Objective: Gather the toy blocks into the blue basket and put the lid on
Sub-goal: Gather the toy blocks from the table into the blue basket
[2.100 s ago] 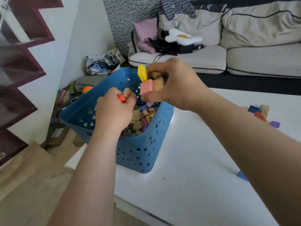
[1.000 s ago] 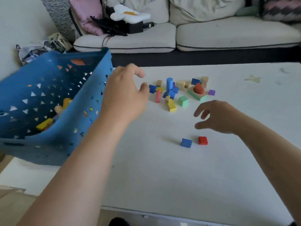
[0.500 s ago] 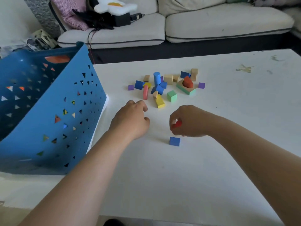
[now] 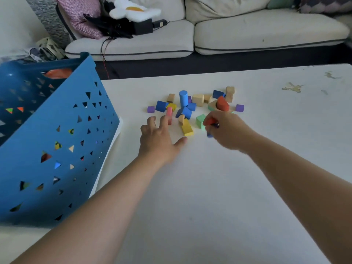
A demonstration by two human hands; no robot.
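Head view: a person's left hand (image 4: 158, 138), fingers spread and holding nothing, hovers over a white table (image 4: 209, 216), its fingertips near a pink block (image 4: 169, 113) and its thumb near a yellow block (image 4: 187, 128). The right hand (image 4: 228, 131) curls round a red block (image 4: 209, 121) and a blue block (image 4: 210, 134), beside a green block (image 4: 200, 120). More toy blocks (image 4: 190, 106) lie scattered just beyond. The blue basket (image 4: 57, 149) stands at the table's left, with coloured pieces showing through its holes. A sofa (image 4: 257, 29) sits behind.
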